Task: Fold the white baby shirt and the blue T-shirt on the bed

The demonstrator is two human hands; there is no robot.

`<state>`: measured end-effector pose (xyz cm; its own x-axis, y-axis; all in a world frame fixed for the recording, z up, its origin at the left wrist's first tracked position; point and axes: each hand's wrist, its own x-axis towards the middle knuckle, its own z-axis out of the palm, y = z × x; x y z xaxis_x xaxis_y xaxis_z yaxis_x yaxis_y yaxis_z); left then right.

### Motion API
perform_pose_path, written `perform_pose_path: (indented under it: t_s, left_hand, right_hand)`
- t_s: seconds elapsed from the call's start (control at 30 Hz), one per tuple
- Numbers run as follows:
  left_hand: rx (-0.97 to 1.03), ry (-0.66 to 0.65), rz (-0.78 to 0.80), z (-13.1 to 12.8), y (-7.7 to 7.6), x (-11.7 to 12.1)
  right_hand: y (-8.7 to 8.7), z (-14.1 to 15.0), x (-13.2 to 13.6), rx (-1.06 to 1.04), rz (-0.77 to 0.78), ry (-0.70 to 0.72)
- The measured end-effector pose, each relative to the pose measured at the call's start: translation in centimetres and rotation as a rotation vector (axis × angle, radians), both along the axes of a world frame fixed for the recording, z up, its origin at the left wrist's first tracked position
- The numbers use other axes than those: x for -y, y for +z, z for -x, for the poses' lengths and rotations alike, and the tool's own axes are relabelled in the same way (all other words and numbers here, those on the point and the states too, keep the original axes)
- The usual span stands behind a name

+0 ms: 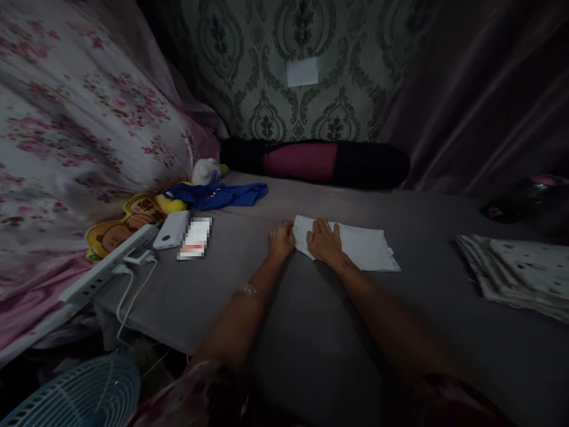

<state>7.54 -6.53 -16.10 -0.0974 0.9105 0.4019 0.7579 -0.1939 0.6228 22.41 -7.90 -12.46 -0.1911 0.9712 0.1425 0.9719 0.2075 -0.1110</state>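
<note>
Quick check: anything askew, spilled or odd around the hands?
Nothing spilled that I can see. The folded white cloth under the right hand looks slightly askew: at its right end the layers don't line up, and the lower corner sticks out. The blue cloth farther back lies crumpled.

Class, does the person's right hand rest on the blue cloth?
No, the right hand rests on the white cloth, apart from the blue cloth.
</note>
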Motion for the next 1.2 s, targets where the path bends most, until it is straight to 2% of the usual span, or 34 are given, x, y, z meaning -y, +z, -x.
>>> perform_pose_path:
  t_s: [0.27, 0.37, 0.57, 0.8, 1.1, 1.2]
  left_hand:
    - [0.067, 0.063, 0.036, 0.0, 0.5, 0.1]
    - [0.081, 0.076, 0.032, 0.0, 0.6, 0.0]
    - [0.101, 0.095, 0.011, 0.3, 0.3, -0.1]
    - [0.127, 0.095, 0.021, 0.6, 0.1, -0.3]
    - [0.146, 0.132, 0.065, 0.5, 0.4, -0.3]
    - [0.151, 0.129, 0.086, 0.5, 0.7, -0.1]
  right_hand:
    - [0.7, 0.5, -0.5, 0.041, 0.094, -0.009]
    - [0.8, 1.3, -0.7, 0.031, 0.073, 0.019]
    - [-0.1, 3.1, -1.2, -0.046, 0.018, 0.038]
    - [-0.8, 3.2, -1.0, -0.050, -0.012, 0.033]
    - [0.2, 3.2, -1.4, -0.063, 0.068, 0.032]
    - [0.6, 3.7, -1.6, -0.073, 0.032, 0.059]
